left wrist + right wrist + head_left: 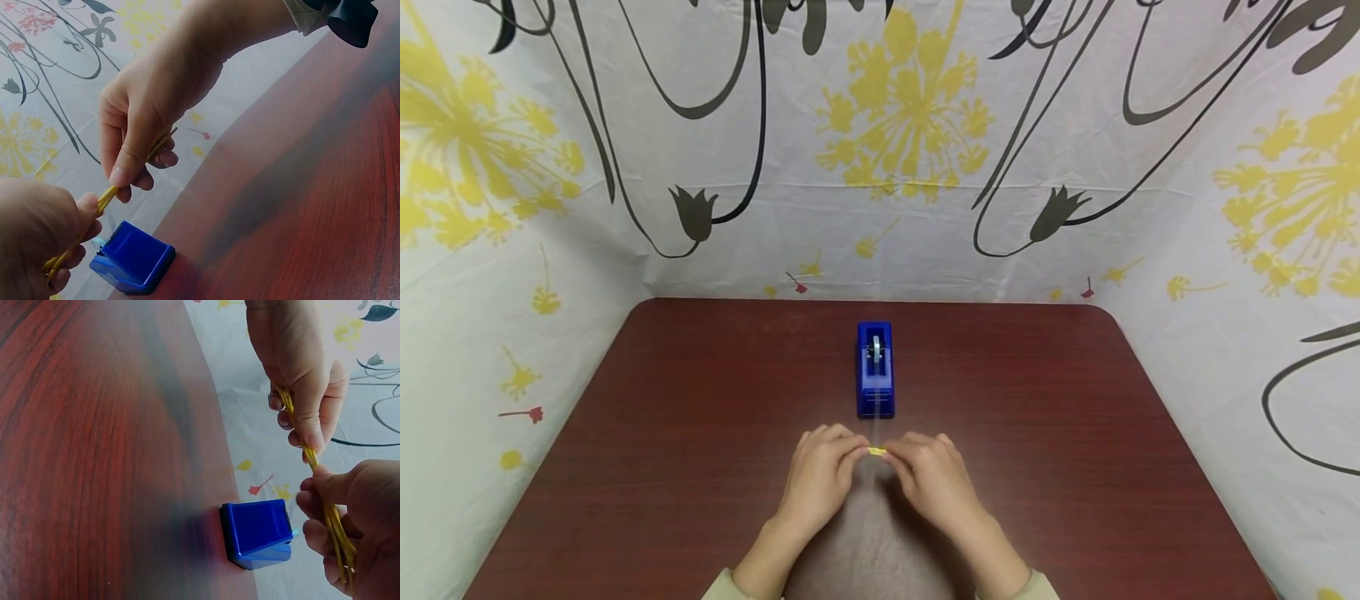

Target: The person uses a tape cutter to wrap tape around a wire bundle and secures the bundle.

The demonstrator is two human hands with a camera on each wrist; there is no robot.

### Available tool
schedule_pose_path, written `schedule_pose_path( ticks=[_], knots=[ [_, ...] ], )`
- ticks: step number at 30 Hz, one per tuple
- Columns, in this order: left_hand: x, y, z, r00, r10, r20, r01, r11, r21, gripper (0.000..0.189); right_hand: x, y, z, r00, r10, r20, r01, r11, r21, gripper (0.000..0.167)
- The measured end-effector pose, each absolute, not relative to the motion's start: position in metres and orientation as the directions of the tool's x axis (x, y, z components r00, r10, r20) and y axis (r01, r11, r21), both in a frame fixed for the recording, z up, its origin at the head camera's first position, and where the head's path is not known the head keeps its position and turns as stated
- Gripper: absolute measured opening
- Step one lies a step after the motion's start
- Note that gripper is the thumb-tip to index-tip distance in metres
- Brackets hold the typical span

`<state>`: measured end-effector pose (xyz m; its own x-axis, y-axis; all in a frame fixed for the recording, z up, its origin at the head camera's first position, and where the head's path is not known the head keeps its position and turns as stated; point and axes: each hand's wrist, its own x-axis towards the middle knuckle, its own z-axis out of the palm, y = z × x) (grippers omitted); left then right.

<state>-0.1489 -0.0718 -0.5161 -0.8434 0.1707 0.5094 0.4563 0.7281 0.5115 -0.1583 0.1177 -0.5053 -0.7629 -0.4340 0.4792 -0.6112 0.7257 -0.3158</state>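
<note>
1. A blue, oblong plastic tape dispenser [887, 379] stands upright on the dark red-brown wood-grain counter [700, 400]; a narrow roll of pale tape [876, 350] sits on edge in its well.
2. The dispenser's long axis runs away from the person, its serrated front end facing the hands.
3. A slim bundle of thin yellow strands [877, 451] is held by both hands above the counter, just beyond the front end of the dispenser on the person's side.
4. The left hand [823, 467] grasps one half of the bundle, its thumb and fingers pinching near the middle and strands running back beneath the palm.
5. The right hand [936, 475] grasps the other half in the same way; the two sets of fingertips nearly meet, with a short length of yellow showing between them.
6. The bundle's long axis runs from left hand to right, crosswise to the dispenser.
7. One end points back under each palm; in the right wrist view, the strands spread apart beneath the right hand.
</note>
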Motion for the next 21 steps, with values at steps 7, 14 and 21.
schedule_pose_path(
  ticks=[7, 14, 21],
  knots=[
    [-0.1492, -0.0739, -0.5146, -0.814, 0.235, 0.532, 0.494, 0.762, 0.419, 0.005, -0.1582, 0.1181, -0.5084, -0.728, -0.422, 0.541, -0.631, 0.720, -0.289, 0.012],
    [-0.1487, -0.0734, -0.5137, -0.827, 0.310, 0.470, 0.502, 0.783, 0.367, 0.006, -0.1584, 0.1189, -0.5097, -0.701, -0.420, 0.576, -0.644, 0.720, -0.258, 0.013],
    [-0.1488, -0.0724, -0.5166, -0.799, 0.284, 0.530, 0.536, 0.736, 0.413, 0.007, -0.1586, 0.1198, -0.5082, -0.719, -0.405, 0.565, -0.636, 0.712, -0.299, 0.013]
  ],
)
